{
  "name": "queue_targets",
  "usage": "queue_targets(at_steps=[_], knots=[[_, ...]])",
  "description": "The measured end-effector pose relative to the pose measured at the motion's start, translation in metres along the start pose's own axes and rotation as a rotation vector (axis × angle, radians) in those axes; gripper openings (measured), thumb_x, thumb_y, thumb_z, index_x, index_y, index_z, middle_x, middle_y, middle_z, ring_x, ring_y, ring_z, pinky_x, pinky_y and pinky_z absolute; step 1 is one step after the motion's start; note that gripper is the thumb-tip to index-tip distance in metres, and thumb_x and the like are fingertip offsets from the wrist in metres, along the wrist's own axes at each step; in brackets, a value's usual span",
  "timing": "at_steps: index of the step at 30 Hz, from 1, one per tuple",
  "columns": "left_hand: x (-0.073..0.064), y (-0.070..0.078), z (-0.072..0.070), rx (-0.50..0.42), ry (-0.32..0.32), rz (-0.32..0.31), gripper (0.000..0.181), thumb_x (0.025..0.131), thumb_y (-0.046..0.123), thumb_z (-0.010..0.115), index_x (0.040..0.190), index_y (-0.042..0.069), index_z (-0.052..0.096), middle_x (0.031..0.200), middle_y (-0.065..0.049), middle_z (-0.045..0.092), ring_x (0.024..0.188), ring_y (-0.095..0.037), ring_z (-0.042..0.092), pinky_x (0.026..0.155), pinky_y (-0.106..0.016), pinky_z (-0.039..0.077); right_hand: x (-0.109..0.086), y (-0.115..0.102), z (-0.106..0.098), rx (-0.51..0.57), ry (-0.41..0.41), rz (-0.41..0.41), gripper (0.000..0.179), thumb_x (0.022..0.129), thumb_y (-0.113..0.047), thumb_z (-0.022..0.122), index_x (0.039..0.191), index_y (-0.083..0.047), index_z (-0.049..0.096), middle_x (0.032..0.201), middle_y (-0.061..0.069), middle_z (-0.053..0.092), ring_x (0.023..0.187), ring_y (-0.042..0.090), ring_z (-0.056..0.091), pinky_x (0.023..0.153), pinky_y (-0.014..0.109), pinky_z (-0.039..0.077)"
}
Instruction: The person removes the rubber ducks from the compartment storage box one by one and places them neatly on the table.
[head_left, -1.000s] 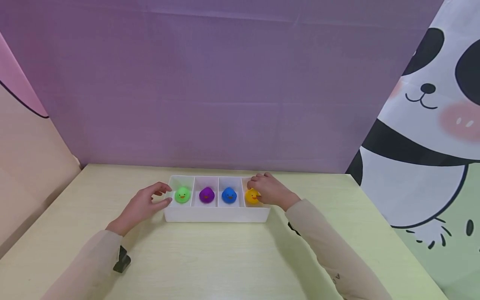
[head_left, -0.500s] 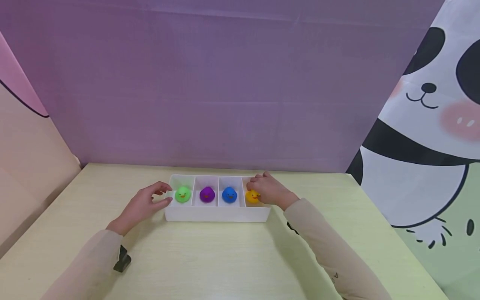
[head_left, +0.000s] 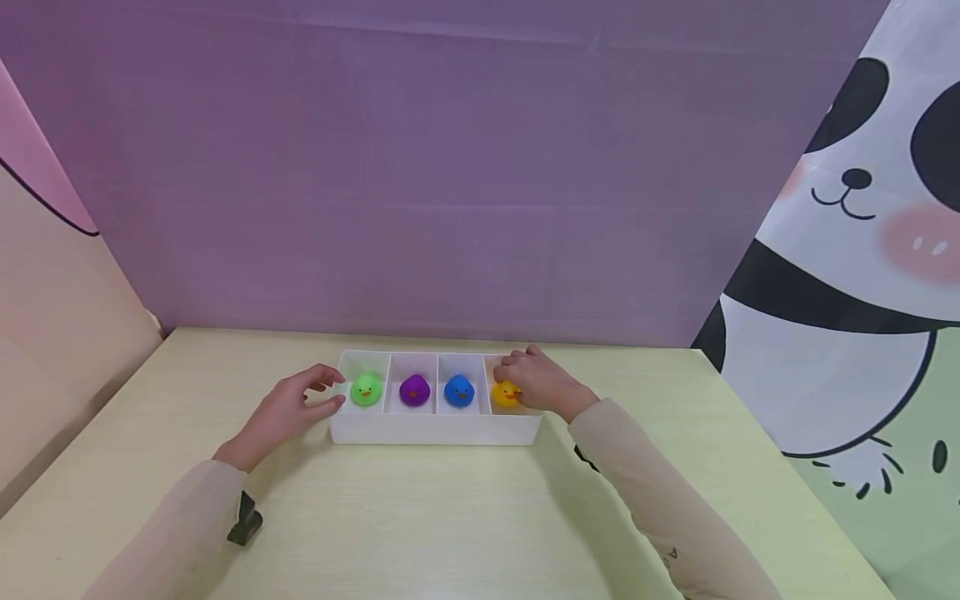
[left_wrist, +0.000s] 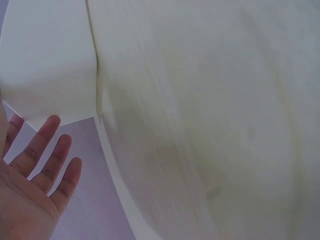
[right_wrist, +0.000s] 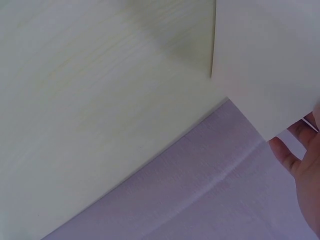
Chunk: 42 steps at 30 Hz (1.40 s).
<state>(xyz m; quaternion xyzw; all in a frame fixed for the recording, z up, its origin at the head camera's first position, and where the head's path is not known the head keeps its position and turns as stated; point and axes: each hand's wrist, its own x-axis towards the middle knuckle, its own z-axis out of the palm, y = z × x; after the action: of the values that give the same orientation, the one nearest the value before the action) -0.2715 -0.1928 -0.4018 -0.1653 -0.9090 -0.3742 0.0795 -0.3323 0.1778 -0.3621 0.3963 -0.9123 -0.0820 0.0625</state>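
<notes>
A long white box (head_left: 433, 429) with a row of compartments stands near the back of the table in the head view. A green toy duck (head_left: 366, 389) sits in its leftmost compartment, then a purple duck (head_left: 414, 390), a blue duck (head_left: 459, 390) and, at the right end, a yellow duck (head_left: 506, 393). My left hand (head_left: 288, 408) is at the box's left end, thumb and fingers apart and holding nothing. Over the rightmost compartment, my right hand (head_left: 543, 382) has its fingers curled around the yellow duck, partly covering it. Neither wrist view shows the ducks, only the box's outer wall (left_wrist: 50, 55).
The pale wooden table (head_left: 435, 517) extends in front of the box and to both sides. A purple cloth backdrop (head_left: 450, 167) rises right behind its back edge. A panda print (head_left: 855, 250) hangs at the right.
</notes>
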Motion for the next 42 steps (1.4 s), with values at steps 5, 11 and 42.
queue_targets(at_steps=[5,11,42], knots=[[0.000,0.000,0.000,0.006,0.001,0.005,0.030,0.086,0.024,0.062,0.112,0.011,0.056,0.110,-0.007,0.062,0.103,-0.028,0.055,0.085,-0.048,0.045,-0.001,0.000,-0.001,-0.017,-0.003,-0.003,0.020,0.076,-0.007,0.071,0.094,-0.012,0.063,0.091,0.000,0.065,0.084,0.020,0.053,0.077,0.035,0.038],[0.001,-0.001,0.001,0.010,0.006,0.010,0.030,0.086,0.024,0.062,0.112,0.011,0.056,0.110,-0.007,0.062,0.103,-0.028,0.055,0.084,-0.047,0.045,-0.002,0.000,-0.005,-0.014,-0.014,0.005,0.023,0.075,-0.008,0.073,0.095,-0.012,0.063,0.094,0.001,0.065,0.087,0.020,0.054,0.081,0.037,0.041],[-0.001,-0.001,0.001,0.003,0.004,0.005,0.031,0.087,0.026,0.061,0.113,0.011,0.056,0.112,-0.008,0.061,0.105,-0.029,0.055,0.085,-0.048,0.045,-0.006,0.006,-0.043,-0.047,0.050,0.014,0.031,0.073,-0.013,0.076,0.102,-0.012,0.065,0.102,0.002,0.065,0.097,0.022,0.056,0.090,0.043,0.043]])
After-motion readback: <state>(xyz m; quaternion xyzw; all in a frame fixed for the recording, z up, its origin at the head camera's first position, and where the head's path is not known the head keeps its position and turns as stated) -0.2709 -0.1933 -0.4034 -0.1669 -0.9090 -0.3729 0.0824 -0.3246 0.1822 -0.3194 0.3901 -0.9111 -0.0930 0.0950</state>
